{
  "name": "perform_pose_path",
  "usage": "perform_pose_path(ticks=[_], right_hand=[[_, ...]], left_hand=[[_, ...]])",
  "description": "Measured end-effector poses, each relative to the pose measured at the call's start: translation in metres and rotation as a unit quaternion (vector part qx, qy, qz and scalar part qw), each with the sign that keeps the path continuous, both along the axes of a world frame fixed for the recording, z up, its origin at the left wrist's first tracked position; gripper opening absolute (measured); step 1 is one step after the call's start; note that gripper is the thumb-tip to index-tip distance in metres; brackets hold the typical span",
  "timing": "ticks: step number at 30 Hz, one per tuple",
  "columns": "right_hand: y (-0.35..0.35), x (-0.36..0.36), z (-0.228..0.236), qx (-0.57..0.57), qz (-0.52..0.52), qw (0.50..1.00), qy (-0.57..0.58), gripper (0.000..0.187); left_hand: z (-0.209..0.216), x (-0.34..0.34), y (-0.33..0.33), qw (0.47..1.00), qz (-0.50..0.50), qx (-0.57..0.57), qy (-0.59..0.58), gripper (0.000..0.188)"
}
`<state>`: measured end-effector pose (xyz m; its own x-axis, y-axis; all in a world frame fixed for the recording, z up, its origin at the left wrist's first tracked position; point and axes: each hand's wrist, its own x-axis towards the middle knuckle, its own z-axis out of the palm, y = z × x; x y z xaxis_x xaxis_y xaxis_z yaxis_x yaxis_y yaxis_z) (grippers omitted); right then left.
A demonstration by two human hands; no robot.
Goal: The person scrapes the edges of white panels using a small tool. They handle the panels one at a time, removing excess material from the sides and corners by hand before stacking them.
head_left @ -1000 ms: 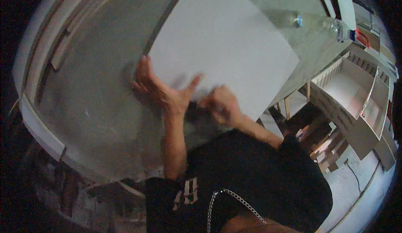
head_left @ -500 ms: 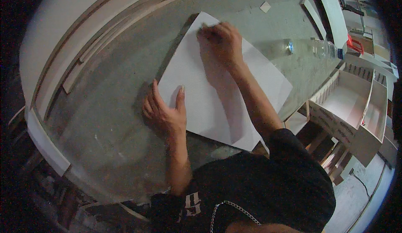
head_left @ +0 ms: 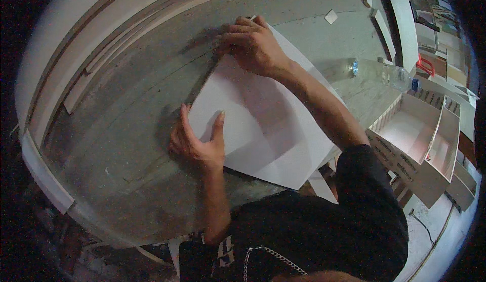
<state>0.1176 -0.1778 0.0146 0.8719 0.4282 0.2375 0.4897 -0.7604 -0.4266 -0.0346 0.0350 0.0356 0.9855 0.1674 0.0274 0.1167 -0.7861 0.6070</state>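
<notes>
A flat white board [head_left: 243,140] lies slantwise on the grey-green worktable, one corner toward my body. My left hand [head_left: 197,142] holds it at its left corner, thumb on the top face and fingers along the outer edge. At the far-left edge, close to the far corner, is my right hand [head_left: 250,46]. Its fingers bend over that edge, and whatever may be inside them is hidden. My right forearm crosses above the board and throws a shadow on it.
Long pale strips [head_left: 101,61] lie along the table's far left side. At the right are a clear plastic bottle [head_left: 397,78] on its side, a small square offcut [head_left: 330,17] and a short white strip [head_left: 383,33]. An open white box [head_left: 405,130] with compartments stands beyond the table's right edge.
My right hand has shifted left and slightly nearer, from the board's face by the far corner to its far-left edge. My left hand keeps its hold. The view has shifted slightly.
</notes>
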Motion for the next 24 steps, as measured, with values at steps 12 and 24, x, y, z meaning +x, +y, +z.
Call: perform_pose_path(ticks=[12,24], right_hand=[[0.01,-0.011,0.017,0.076,-0.01,0.995,0.063,0.014],[-0.067,-0.008,0.033,0.142,-0.268,0.917,0.257,0.016]], left_hand=[[0.004,0.004,0.008,0.999,-0.008,0.002,-0.053,0.08],[0.009,0.125,-0.068,0.987,-0.096,-0.129,0.002,0.075]])
